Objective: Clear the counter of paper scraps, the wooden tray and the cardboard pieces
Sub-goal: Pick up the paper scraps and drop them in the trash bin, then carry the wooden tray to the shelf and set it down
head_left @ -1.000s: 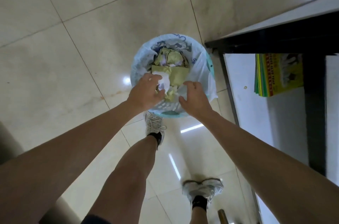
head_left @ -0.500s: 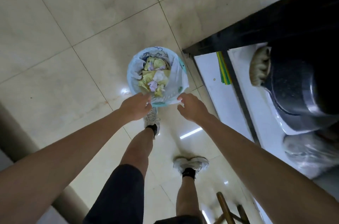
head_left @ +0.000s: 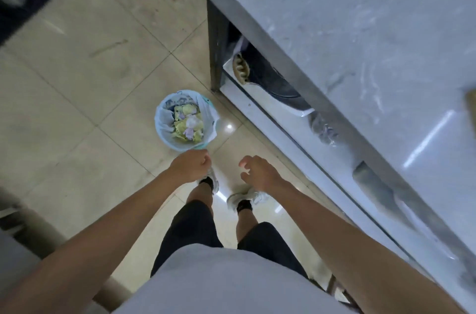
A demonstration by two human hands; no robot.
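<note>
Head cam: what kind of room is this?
Probably a kitchen or a workroom. A pale, marble-look counter has an open shelf under it with stored items, the floor is tiled, and a lined bin of paper scraps stands beside the counter.

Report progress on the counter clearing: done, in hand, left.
Done: paper scraps lie in the lined bin on the floor. In hand: nothing visible; left hand is loosely curled, right hand open. Left: a brownish piece sits at the counter edge; no tray in view.
</note>
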